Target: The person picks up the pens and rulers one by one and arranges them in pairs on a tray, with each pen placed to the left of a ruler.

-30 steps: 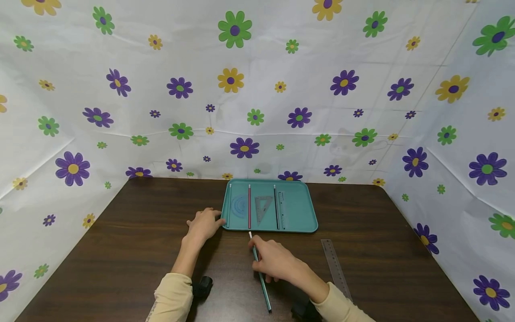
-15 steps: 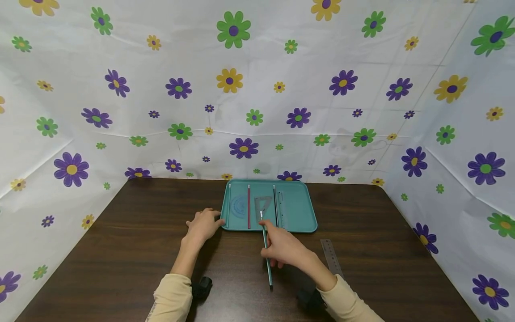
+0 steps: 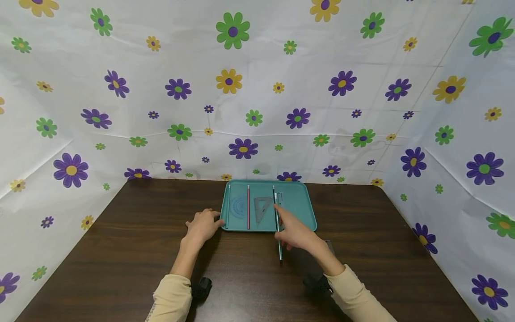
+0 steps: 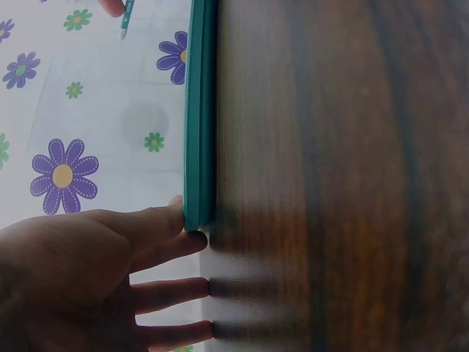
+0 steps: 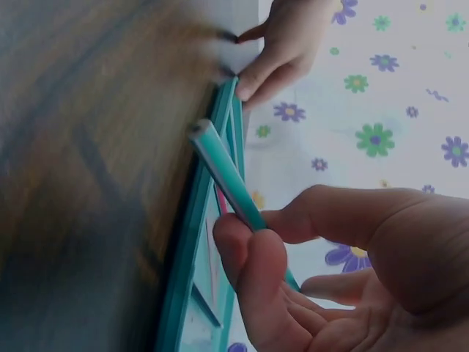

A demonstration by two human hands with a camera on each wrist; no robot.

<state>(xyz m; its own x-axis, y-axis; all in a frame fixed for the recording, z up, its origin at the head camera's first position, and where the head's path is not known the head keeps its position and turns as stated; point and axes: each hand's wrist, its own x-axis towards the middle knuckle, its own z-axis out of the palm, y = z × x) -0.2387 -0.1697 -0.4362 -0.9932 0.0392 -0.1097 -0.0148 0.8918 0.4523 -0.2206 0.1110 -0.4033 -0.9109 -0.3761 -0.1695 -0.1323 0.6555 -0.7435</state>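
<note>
A teal tray (image 3: 299, 210) lies at the table's far middle. In it, left to right, lie a pale pencil (image 3: 228, 205), a blue protractor (image 3: 239, 206), a red pencil (image 3: 248, 206), a grey set square (image 3: 262, 208), a dark pencil (image 3: 274, 193) and a clear ruler (image 3: 281, 197). My right hand (image 3: 283, 223) pinches a teal pencil (image 3: 279, 245) over the tray's front edge, the tip pointing into the tray beside the dark pencil. The wrist view shows thumb and fingers curled round this teal pencil (image 5: 227, 176). My left hand (image 3: 215, 221) rests flat on the table, fingers straight, touching the tray's front left corner (image 4: 198, 220).
A metal ruler (image 3: 330, 243) lies on the dark wooden table (image 3: 120, 250) right of my right hand, mostly hidden by the forearm. Flowered white sheeting (image 3: 257, 89) walls the table at the back and both sides.
My right hand carried the teal pencil forward and to the right, from the table in front of the tray to over the tray's front edge. The left hand stayed put.
</note>
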